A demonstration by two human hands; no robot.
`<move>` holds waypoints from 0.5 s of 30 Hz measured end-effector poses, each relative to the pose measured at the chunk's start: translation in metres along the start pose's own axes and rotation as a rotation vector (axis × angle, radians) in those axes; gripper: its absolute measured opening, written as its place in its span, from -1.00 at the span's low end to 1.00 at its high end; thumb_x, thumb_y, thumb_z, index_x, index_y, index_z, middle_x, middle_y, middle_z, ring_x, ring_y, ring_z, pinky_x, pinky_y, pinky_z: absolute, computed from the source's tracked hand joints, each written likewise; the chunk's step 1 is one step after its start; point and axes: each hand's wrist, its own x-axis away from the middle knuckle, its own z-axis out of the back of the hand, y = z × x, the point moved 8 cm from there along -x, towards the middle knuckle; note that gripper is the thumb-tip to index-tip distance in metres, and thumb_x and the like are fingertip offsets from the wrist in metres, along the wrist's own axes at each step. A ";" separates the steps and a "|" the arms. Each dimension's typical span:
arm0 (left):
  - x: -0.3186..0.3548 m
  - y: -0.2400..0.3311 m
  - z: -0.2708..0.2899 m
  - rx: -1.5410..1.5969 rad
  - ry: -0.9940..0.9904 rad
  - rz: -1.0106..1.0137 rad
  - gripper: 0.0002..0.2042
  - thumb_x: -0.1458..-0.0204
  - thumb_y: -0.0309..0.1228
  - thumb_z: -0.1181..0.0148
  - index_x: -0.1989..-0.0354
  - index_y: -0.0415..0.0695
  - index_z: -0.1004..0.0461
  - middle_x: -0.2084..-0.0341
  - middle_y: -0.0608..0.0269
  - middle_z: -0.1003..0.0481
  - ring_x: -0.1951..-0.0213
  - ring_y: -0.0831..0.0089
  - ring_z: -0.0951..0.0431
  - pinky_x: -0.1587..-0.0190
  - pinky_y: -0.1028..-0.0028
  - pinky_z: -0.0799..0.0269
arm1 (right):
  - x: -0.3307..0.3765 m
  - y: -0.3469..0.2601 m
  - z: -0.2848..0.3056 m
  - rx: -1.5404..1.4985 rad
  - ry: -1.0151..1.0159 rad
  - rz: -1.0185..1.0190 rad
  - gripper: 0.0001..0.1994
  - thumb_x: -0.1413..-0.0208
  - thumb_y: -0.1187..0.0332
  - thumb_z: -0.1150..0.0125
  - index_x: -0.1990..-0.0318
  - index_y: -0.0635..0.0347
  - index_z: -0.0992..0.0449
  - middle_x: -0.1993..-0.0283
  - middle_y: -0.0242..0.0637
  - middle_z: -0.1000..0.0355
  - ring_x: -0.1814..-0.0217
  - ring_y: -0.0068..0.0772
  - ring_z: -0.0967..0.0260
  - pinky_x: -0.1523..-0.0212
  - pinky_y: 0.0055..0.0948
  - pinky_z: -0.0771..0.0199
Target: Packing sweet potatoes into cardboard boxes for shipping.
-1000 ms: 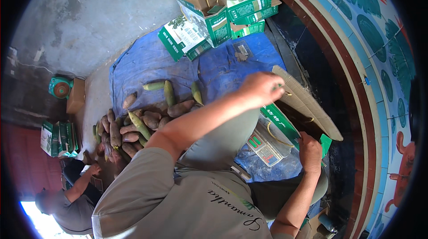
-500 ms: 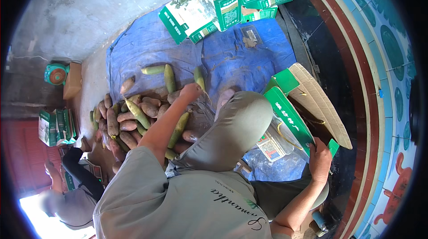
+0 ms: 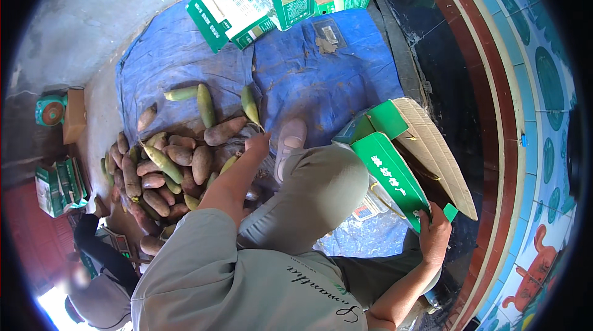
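Green box [image 3: 390, 173] against right hand [image 3: 436, 233]

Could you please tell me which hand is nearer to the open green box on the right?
Right: the right hand holds the near edge of the open green box, while the left hand is away to its left, beside the vegetable pile.

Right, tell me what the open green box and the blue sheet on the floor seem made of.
The open box: probably corrugated cardboard, with a smooth printed green outside; its raised flap shows bare tan board with faint ridges.
The blue sheet: likely plastic tarpaulin, slightly glossy, judging by its creases and pale highlights, though the look alone doesn't rule out coated cloth.
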 end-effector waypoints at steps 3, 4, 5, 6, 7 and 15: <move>-0.027 -0.003 -0.006 -0.188 -0.023 -0.037 -0.49 -0.06 -0.44 0.00 -0.25 0.13 -0.20 0.10 0.12 -0.49 0.07 0.12 -0.54 0.12 0.21 -0.46 | -0.004 0.002 -0.003 -0.017 -0.034 -0.022 -0.80 0.00 0.50 -0.20 0.17 0.23 -0.51 0.22 -0.08 -0.51 0.16 -0.01 -0.47 0.15 -0.25 -0.43; -0.027 0.002 0.003 -0.226 -0.015 -0.025 -0.59 -0.05 -0.41 -0.04 -0.14 0.05 -0.35 0.08 0.12 -0.50 0.08 0.18 -0.56 0.16 0.21 -0.47 | -0.004 0.002 -0.003 -0.020 -0.028 0.022 -0.81 -0.03 0.50 -0.17 0.16 0.25 -0.50 0.28 -0.05 -0.49 0.21 0.01 -0.47 0.21 -0.27 -0.42; -0.030 0.005 0.007 -0.222 -0.019 -0.029 -0.59 -0.05 -0.41 -0.04 -0.14 0.05 -0.35 0.08 0.12 -0.50 0.08 0.18 -0.56 0.16 0.21 -0.47 | -0.004 0.001 -0.003 -0.023 -0.021 0.066 -0.81 -0.06 0.51 -0.13 0.15 0.27 -0.48 0.34 -0.01 -0.47 0.26 0.02 -0.47 0.27 -0.30 -0.41; -0.032 0.007 0.009 -0.292 -0.033 -0.039 -0.67 -0.04 -0.41 -0.05 -0.03 0.01 -0.43 0.11 0.12 -0.52 0.09 0.21 -0.57 0.18 0.23 -0.47 | -0.005 0.002 -0.003 -0.021 -0.018 0.076 -0.81 -0.06 0.51 -0.13 0.15 0.28 -0.48 0.35 -0.02 -0.47 0.28 0.00 -0.47 0.28 -0.32 -0.40; -0.033 0.006 0.012 -0.366 -0.046 -0.046 -0.73 -0.04 -0.40 -0.07 0.07 -0.03 -0.51 0.15 0.11 -0.54 0.11 0.23 -0.58 0.20 0.25 -0.47 | -0.006 0.003 -0.003 -0.020 -0.021 0.075 -0.81 -0.06 0.51 -0.13 0.15 0.28 -0.48 0.35 -0.02 -0.47 0.28 0.00 -0.47 0.28 -0.32 -0.40; -0.032 -0.006 0.033 -0.238 0.082 -0.006 -0.80 -0.05 -0.36 -0.06 0.20 0.01 -0.58 0.23 0.23 -0.59 0.14 0.33 -0.60 0.17 0.30 -0.45 | -0.008 0.004 -0.002 -0.024 -0.033 0.081 -0.80 -0.03 0.50 -0.17 0.15 0.28 -0.48 0.31 -0.04 -0.49 0.26 0.01 -0.47 0.24 -0.28 -0.40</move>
